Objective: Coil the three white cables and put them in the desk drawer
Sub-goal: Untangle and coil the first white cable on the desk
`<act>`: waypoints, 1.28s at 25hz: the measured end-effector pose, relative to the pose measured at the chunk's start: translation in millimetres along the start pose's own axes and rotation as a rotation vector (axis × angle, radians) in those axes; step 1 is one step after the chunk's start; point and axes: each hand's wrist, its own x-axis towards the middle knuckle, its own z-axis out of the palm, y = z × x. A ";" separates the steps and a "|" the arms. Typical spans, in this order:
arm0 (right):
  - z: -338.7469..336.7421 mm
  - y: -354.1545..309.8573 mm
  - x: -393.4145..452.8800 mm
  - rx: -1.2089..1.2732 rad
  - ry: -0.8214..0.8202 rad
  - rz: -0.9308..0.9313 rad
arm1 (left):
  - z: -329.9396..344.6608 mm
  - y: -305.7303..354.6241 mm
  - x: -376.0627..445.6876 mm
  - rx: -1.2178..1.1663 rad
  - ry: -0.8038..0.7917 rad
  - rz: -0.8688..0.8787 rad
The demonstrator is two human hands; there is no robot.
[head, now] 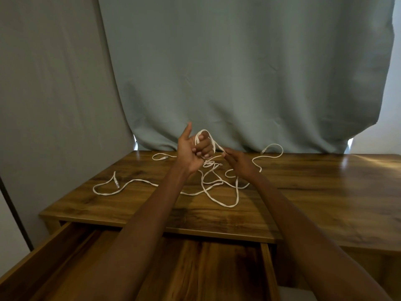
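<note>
White cables [219,187] lie tangled across the middle of the wooden desk top [314,192]. One strand runs left to a plug end [117,184], another curls to the back right [273,151]. My left hand [192,152] is raised above the tangle, its fingers curled with a loop of white cable [205,135] wound round them. My right hand [237,161] pinches the same cable just right of that loop. The desk drawer [265,270] stands pulled out below my forearms, nothing visible inside it.
A grey-green curtain [238,72] hangs right behind the desk. A grey wall panel [54,105] stands to the left. The right half of the desk top carries only a window reflection.
</note>
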 end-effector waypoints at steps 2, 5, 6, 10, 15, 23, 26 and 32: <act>12.9 -6.3 -8.4 0.197 -0.062 0.139 | 0.9 2.1 6.4 -0.114 0.107 0.164; 22.3 -17.5 -15.0 0.430 -0.177 0.236 | -2.9 2.1 11.2 -0.200 0.283 0.377; 22.4 -19.4 -16.1 0.458 -0.198 0.247 | -5.7 3.4 12.5 -0.205 0.341 0.444; 13.3 -12.7 -24.3 0.213 -0.210 0.119 | -26.9 16.0 20.1 -0.069 0.590 0.576; -2.9 -20.9 -11.1 -0.278 -0.138 -0.074 | -48.0 -2.5 21.0 0.926 0.737 0.366; -36.0 -25.5 14.2 -0.394 0.091 -0.351 | -28.6 -7.4 10.0 1.493 0.345 -0.249; -41.1 -9.7 25.2 -0.509 0.152 -0.348 | -21.0 -5.0 9.3 1.128 0.161 -0.328; -27.5 5.3 31.7 -0.512 0.152 -0.149 | -12.5 -1.9 8.2 0.209 -0.074 -0.255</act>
